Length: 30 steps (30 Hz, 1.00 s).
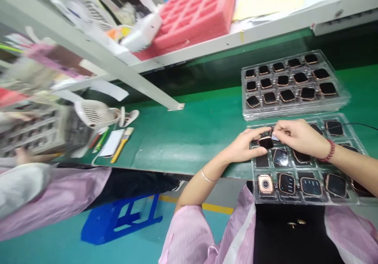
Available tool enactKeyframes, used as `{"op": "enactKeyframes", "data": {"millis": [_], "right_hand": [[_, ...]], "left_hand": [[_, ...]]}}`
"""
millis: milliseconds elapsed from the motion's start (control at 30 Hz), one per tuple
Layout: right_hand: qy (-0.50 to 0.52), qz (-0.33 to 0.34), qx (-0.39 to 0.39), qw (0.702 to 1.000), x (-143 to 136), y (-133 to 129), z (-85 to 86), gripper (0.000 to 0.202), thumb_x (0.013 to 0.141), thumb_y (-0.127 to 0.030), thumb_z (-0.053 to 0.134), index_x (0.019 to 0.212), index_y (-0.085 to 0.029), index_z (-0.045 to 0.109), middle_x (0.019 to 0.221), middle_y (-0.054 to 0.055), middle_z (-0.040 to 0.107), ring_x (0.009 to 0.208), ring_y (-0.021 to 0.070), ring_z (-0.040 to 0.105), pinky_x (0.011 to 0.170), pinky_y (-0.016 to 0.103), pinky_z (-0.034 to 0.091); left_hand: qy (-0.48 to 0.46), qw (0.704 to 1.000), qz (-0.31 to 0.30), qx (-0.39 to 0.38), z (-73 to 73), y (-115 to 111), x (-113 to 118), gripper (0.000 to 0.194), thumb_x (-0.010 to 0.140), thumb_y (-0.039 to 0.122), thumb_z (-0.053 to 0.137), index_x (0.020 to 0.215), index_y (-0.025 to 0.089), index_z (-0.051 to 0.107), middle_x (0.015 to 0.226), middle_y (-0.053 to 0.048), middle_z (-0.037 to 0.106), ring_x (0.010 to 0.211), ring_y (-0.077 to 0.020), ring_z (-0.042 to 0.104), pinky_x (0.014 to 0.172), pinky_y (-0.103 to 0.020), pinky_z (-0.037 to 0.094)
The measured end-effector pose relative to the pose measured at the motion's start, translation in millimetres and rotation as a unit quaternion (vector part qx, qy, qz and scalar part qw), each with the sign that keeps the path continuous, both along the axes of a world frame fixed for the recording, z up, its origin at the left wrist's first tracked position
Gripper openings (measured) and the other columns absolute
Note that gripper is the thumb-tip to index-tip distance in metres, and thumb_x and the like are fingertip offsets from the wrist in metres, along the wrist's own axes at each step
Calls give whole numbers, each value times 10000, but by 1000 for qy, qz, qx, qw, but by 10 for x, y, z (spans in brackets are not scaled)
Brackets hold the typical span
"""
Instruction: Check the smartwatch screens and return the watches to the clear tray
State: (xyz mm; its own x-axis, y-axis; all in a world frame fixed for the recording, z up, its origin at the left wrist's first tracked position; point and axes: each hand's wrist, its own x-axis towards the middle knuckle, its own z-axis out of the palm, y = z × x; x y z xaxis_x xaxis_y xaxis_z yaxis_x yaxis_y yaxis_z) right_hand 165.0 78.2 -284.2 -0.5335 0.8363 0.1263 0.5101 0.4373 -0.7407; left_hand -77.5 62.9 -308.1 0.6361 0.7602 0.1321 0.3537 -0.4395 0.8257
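Observation:
My left hand point(243, 146) grips a smartwatch case point(266, 142) with a dark screen and gold-coloured edge, thumb below and index finger above. Right beside it, my right hand point(295, 136) is closed in a pinch over a small pale piece point(274, 137) that the fingers mostly cover. Both hands are above a clear plastic tray point(256, 199) of similar watch cases. In its near row, one watch case point(265, 184) lies back side up, and a watch case point(286, 184) beside it shows lit marks on its screen.
Behind stands a stack of clear trays point(246, 116) filled with watch cases. A red foam tray point(195, 32) sits on the shelf above. To the left are a brush point(121, 146), a white fan point(96, 112), a co-worker's sleeve point(73, 185) and a blue stool point(102, 224).

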Motion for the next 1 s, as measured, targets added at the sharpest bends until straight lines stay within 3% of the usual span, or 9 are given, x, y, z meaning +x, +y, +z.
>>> {"op": "enactKeyframes", "data": {"millis": [100, 200, 333, 433, 600, 667, 833, 900, 1000], "right_hand": [[-11, -12, 12, 1000, 50, 47, -60, 235, 954, -316, 552, 736, -239, 592, 543, -18, 593, 466, 158, 515, 505, 315, 350], [-18, -8, 11, 1000, 62, 22, -76, 227, 952, -313, 558, 740, -242, 598, 556, -9, 610, 471, 168, 524, 506, 332, 365], [-21, -1, 27, 999, 27, 12, -111, 228, 946, -312, 544, 747, -219, 604, 571, -24, 600, 504, 141, 541, 542, 292, 384], [-77, -7, 74, 994, -3, 72, -140, 216, 923, -285, 543, 734, -208, 615, 599, -15, 626, 533, 139, 540, 559, 279, 333], [-167, -51, 134, 975, 19, -117, 53, 215, 930, -299, 551, 770, -201, 658, 634, 23, 682, 553, 157, 540, 560, 291, 243], [-170, -3, 131, 977, 13, -382, 144, 225, 946, -303, 546, 788, -198, 666, 636, 30, 690, 546, 154, 548, 557, 293, 233], [-242, 172, 62, 953, -95, -958, 165, 85, 895, -186, 631, 852, -177, 704, 675, 63, 732, 554, 169, 598, 536, 300, 176], [-254, 179, 39, 950, -114, -994, 153, 112, 920, -202, 614, 889, -174, 718, 710, 74, 751, 558, 176, 609, 531, 296, 177], [-232, 156, 23, 960, -116, -933, 182, 199, 971, -260, 558, 876, -187, 717, 741, 68, 762, 579, 178, 623, 525, 286, 196]], "left_hand": [[-20, 999, -8, -44, -22, 6, -5, 699, 926, 510, 656, 1532, 217, 468, 868, -31, 723, 849, -228, 687, 903, -389, 537], [-46, 997, -10, -66, -35, 14, -9, 617, 938, 465, 658, 1485, 207, 535, 874, -38, 731, 806, -214, 685, 861, -377, 557], [-74, 995, 0, -73, -42, 38, -15, 521, 921, 438, 687, 1393, 227, 625, 1217, -102, 740, 915, -220, 718, 894, -383, 578], [-79, 994, -1, -73, -27, 40, -34, 498, 925, 423, 682, 1383, 235, 632, 1317, -113, 708, 961, -220, 726, 898, -373, 585], [28, 999, -18, 37, 40, -159, -77, 460, 932, 363, 662, 1372, 233, 637, 1139, -96, 748, 983, -238, 682, 1027, -465, 502], [104, 989, -36, 100, 51, -296, -89, 416, 940, 310, 631, 1344, 213, 648, 1079, -97, 738, 1012, -258, 655, 1082, -527, 432], [179, 970, -4, 161, 62, -587, -126, 400, 972, 263, 567, 1364, 201, 614, 1328, -168, 634, 1247, -313, 587, 1162, -589, 316], [157, 975, 4, 158, 80, -672, -155, 467, 983, 349, 588, 1433, 228, 553, 1385, -166, 612, 1291, -314, 573, 1196, -576, 284], [112, 987, -44, 108, 91, -773, -205, 677, 963, 528, 611, 1553, 267, 404, 1398, -150, 628, 1288, -309, 588, 1229, -558, 248]]}}
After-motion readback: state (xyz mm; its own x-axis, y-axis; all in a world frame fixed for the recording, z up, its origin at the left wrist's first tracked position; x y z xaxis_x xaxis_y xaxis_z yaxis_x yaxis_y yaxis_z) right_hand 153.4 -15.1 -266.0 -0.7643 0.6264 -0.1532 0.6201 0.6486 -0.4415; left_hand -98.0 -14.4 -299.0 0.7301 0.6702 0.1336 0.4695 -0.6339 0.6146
